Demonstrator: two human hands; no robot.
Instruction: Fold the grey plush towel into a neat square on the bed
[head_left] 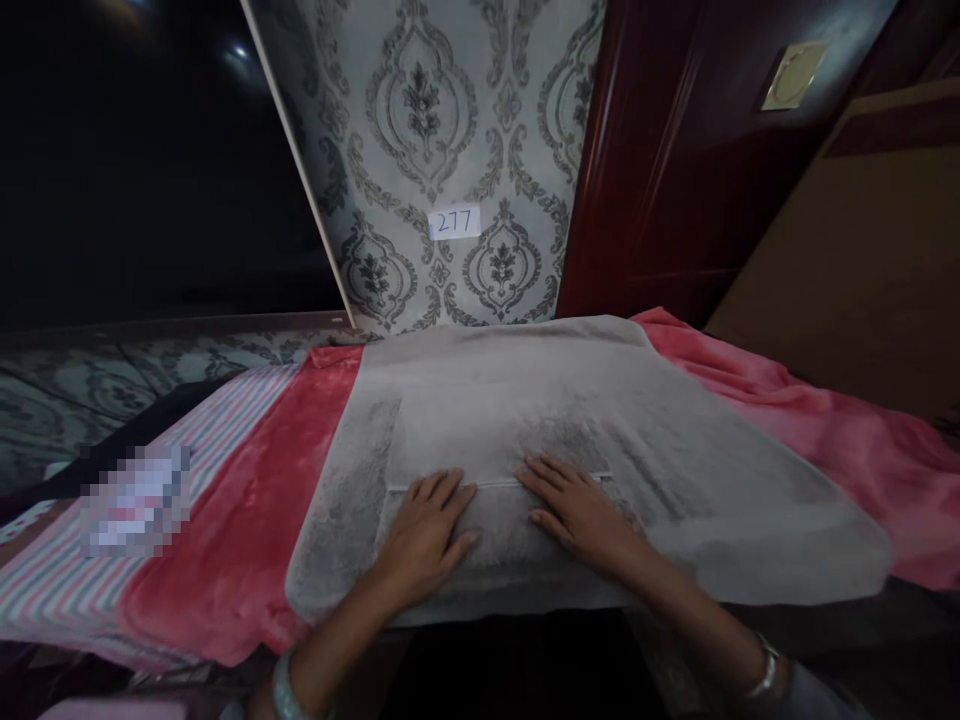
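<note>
A grey plush cloth (pixel 720 480) is spread over the surface in front of me. On it lies a smaller grey piece of the same look (pixel 457 430), roughly rectangular, with a thin pale edge running across its near part. I cannot tell whether this piece is a folded towel or a part of the larger cloth. My left hand (pixel 424 535) rests flat near the left part of that pale edge, fingers stretched out. Over the right part, my right hand (pixel 581 510) lies palm down with its fingers extended. Neither hand grips anything.
A red and pink blanket (pixel 240 500) shows beneath the grey cloth on both sides, with striped fabric (pixel 232 415) at the left. A blurred-out item (pixel 135 500) lies there. Behind stand a dark screen (pixel 165 170), a patterned wall with a paper label (pixel 454 222), and cardboard (pixel 862 250).
</note>
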